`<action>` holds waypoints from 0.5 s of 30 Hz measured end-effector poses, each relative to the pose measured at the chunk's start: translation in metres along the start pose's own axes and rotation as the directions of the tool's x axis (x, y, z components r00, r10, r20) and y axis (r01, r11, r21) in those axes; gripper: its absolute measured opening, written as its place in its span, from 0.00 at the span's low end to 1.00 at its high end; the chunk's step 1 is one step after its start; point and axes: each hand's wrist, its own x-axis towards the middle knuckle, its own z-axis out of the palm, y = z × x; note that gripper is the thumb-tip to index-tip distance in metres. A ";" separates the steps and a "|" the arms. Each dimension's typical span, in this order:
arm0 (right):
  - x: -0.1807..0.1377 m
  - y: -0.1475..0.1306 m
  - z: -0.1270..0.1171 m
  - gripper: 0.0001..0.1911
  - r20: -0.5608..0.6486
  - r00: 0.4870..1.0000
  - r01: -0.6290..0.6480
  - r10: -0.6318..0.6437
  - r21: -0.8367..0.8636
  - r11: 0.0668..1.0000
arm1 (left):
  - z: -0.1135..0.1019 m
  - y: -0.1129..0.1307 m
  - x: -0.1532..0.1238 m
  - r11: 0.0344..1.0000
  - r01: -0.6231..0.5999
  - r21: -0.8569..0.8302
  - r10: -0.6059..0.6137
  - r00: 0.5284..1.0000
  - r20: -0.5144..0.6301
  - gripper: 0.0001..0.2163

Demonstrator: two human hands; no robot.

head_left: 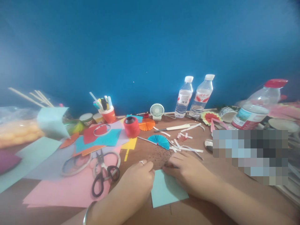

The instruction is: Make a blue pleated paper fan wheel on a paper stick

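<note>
A light teal sheet of paper (167, 191) lies on the brown table in front of me. My left hand (137, 178), with a ring on one finger, has its fingers curled and pressed on the sheet's far left corner. My right hand (185, 172) pinches the sheet's far edge on the right, fingers closed on it. A blue pleated paper fan (159, 140) lies just beyond the hands, with small dark specks scattered between them.
Black-handled scissors (103, 175) rest on pink paper (67, 190) to the left. Coloured sheets, tape rings, a red thread spool (131, 126), a red pen cup (108, 114), a small white fan (157, 111), white paper strips and water bottles (184, 97) crowd the table. A blurred patch covers the right.
</note>
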 end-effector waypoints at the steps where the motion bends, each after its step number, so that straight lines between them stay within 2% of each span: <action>1: 0.000 0.001 0.000 0.13 -0.001 1.000 -0.004 0.004 0.005 1.000 | 0.000 -0.001 -0.001 1.000 0.005 -0.007 -0.005 1.000 0.003 0.06; 5: -0.001 0.004 -0.005 0.11 -0.004 0.996 -0.084 0.084 -0.013 0.996 | 0.007 0.000 -0.007 0.999 0.040 0.000 -0.040 0.999 0.007 0.07; 9: -0.004 0.008 -0.013 0.10 0.012 0.987 -0.162 0.162 0.004 0.987 | 0.016 0.000 -0.014 0.994 -0.013 0.109 0.006 0.998 0.061 0.08; 12: -0.006 0.016 -0.016 0.12 0.060 0.983 -0.179 0.176 0.043 0.983 | 0.010 -0.001 -0.013 0.985 -0.066 0.157 0.052 0.995 0.091 0.09; 15: -0.005 0.027 -0.015 0.13 0.061 0.980 -0.194 0.188 0.113 0.974 | -0.006 0.000 -0.006 0.995 -0.038 0.091 0.031 0.997 0.073 0.08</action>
